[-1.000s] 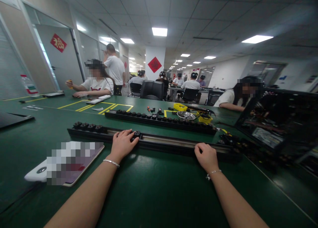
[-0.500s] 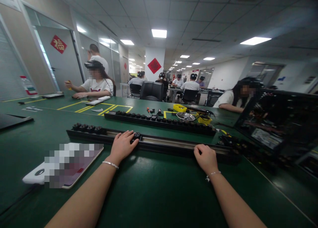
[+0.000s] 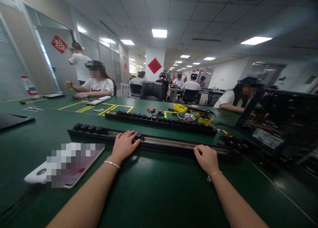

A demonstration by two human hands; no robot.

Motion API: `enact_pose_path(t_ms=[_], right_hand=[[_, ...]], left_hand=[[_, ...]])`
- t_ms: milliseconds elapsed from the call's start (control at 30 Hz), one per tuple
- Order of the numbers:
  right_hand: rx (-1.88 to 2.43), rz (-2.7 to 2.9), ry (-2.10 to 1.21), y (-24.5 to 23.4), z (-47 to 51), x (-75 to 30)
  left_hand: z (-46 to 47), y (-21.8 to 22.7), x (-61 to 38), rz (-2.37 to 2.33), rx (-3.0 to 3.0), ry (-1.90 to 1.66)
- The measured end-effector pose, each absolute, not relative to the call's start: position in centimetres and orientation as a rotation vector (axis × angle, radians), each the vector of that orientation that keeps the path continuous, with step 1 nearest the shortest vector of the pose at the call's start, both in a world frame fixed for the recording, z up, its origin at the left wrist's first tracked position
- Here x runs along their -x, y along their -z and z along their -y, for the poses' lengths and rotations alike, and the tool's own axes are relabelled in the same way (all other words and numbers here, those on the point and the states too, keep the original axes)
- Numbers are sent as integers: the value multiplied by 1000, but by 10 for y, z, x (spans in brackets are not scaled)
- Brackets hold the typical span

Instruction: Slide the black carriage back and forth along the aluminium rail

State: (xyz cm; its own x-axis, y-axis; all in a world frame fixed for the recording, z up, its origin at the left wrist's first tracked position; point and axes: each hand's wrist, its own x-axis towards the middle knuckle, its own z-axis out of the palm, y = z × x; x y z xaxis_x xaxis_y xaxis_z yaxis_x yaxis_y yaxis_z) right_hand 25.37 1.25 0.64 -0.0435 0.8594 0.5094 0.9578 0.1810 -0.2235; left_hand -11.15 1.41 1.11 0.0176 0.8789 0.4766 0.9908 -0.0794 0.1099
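A long black channel point(image 3: 169, 142) with a pale metallic interior lies across the green table in front of me. Several black socket-like modules point(image 3: 90, 128) sit in its left end. One more black module point(image 3: 138, 135) is near its middle. My left hand point(image 3: 125, 144) rests over the channel just left of that module, fingers stretched and spread, with thumb and fingertips by the module's edge. My right hand point(image 3: 206, 155) is closed over the channel's near edge farther right, its fingers curled and partly hidden.
Behind lies a second black channel point(image 3: 159, 122) filled with modules. Beyond it are a yellow bin point(image 3: 180, 107) and a metal dish point(image 3: 186, 116). A phone point(image 3: 85, 165) and white device point(image 3: 36, 176) lie left. Dark parts point(image 3: 258, 151) and a screen point(image 3: 273, 122) are right. Co-workers sit across.
Both hands keep their places on the channel. The view has shifted very slightly. In the background, a standing person has moved left toward the door.
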Motion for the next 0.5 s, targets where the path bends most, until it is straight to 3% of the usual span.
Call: enact_pose_path(t_ms=[500], right_hand=[[1698, 1939, 255, -7, -12, -254]], left_hand=[[-13, -13, 109, 1977, 2044, 633]])
